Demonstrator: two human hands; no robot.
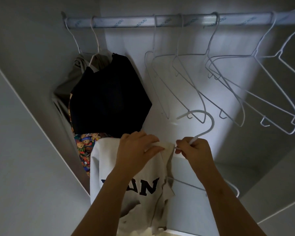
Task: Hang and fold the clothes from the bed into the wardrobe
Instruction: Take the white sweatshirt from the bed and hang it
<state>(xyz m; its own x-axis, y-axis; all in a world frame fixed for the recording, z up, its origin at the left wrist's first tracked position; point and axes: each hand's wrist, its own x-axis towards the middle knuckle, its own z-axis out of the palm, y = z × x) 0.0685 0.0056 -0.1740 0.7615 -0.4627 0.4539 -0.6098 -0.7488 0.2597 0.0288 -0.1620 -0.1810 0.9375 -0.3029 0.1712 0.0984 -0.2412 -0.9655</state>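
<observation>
Your left hand [134,149] lies on the neck of the white shirt [106,160], fingers fairly straight and close together. The thumb is hidden, so I can't tell if it's pinching underneath. Your right hand [196,150] grips the stem of the white hanger [209,123] just below the hook, fingers curled round it. One hanger arm is inside the shirt; the other sticks out bare below your right forearm.

The shirt hangs down between your forearms, black letters facing you, low in front of the open wardrobe and well below the rail [126,22]. The hook is free and not on the rail.

On the rail, at left: a grey garment [66,82], a black garment [109,96], and bear-print fabric [85,147] showing beneath it. Empty wire hangers [228,82] fill the middle and right.
</observation>
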